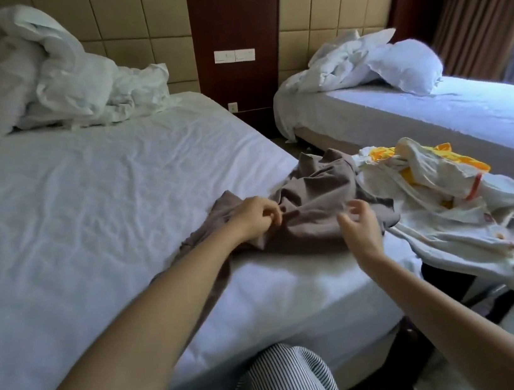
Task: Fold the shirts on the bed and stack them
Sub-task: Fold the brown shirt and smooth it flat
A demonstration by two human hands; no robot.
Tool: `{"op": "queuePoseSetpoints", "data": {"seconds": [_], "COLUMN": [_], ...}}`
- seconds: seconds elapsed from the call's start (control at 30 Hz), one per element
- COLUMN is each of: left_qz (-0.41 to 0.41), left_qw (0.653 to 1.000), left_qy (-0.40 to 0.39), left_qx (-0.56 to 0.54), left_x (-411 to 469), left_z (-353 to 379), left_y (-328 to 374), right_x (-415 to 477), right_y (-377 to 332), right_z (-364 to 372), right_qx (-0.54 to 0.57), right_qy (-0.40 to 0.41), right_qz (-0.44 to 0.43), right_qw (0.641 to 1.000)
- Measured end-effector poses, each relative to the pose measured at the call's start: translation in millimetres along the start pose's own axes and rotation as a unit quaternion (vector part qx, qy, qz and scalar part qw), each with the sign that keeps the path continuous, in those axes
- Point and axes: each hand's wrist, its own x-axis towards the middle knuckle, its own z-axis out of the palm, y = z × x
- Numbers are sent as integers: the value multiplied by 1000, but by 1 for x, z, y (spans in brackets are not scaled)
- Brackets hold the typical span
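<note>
The crumpled brown shirt [315,193] on the bed [83,192] is pinched by the left hand [257,216]; the right hand [361,229] is held over it, fingers [359,206] spread, empty.

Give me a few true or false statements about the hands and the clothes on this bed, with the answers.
1. The left hand pinches the brown shirt. True.
2. The right hand grips the white and yellow clothes. False: it is open with fingers spread, over the brown shirt, and holds nothing.
3. The brown shirt lies neatly folded. False: it is crumpled near the edge of the bed.
4. A white duvet is bunched up at the head of that bed. True.
</note>
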Motion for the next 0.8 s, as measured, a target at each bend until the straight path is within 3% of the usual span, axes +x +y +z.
{"op": "queuePoseSetpoints", "data": {"seconds": [0.1, 0.13, 0.2, 0.27, 0.33, 0.4, 0.47, 0.53, 0.6, 0.7, 0.73, 0.8], "left_qz": [41, 36, 14, 5, 8, -6, -10, 31, 96, 134, 121, 103], "left_qw": [979, 977, 989, 996, 998, 1000, 999, 997, 969, 872, 863, 882], "left_qy": [-162, -174, -131, -81, -54, -3, 45, 52, -8, -118, -124, -86], "left_qx": [113, 116, 70, 20, -4, 8, 16, 50, 229, 456, 474, 452], "left_x": [-27, -34, -42, -40, -34, -21, -7, 5, 12, 17, 14, 11], "left_z": [-13, -14, -20, -27, -28, -22, -18, -16, -15, -12, -10, -5], "left_y": [-13, -20, -27, -23, -14, -10, 3, 24, 42, 46, 46, 39], "right_x": [28, 35, 48, 54, 50, 38, 18, -4, -19, -26, -26, -24], "right_y": [4, 6, 15, 25, 27, 19, 10, 9, 13, 19, 20, 18], "right_z": [-4, -5, -6, -5, 1, 10, 19, 30, 34, 23, 18, 7], "right_qx": [-62, -90, -125, -121, -113, -121, -97, -112, -138, -149, -146, -125], "right_qy": [36, 29, 4, -27, -10, 36, 28, -26, -62, -98, -119, -173], "right_qz": [121, 160, 221, 230, 153, -25, -264, -418, -467, -483, -478, -450], "right_qw": [990, 983, 967, 965, 982, 992, 959, 901, 871, 857, 858, 867]}}
